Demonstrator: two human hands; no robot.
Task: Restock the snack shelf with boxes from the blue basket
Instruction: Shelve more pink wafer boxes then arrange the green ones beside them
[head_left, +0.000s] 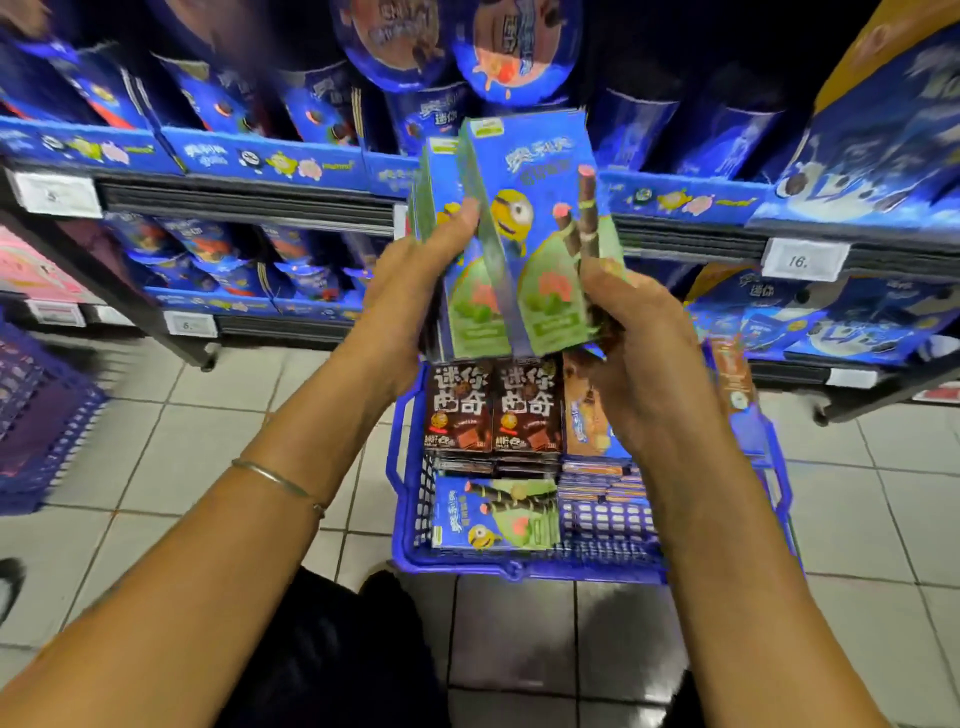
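Tiled floor (208, 441); left hand (410, 296) and right hand (639, 353) tight around boxes (540, 208) over blue basket (519, 569) rim.

Blue packets (322, 109) crowd the upper shelf (249, 200) edge to edge; the green-and-blue boxes (524, 234), gripped by left hand (410, 291) and right hand (639, 358), block the middle; open floor tiles (218, 415) lie left of the blue basket (519, 567); its near right corner shows bare mesh.

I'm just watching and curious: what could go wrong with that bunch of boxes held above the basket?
1. Several boxes are squeezed only between the left hand and right hand; a middle one could slip out and drop into the basket.
2. The shelf already looks packed, so pushing them in might knock other packs down.
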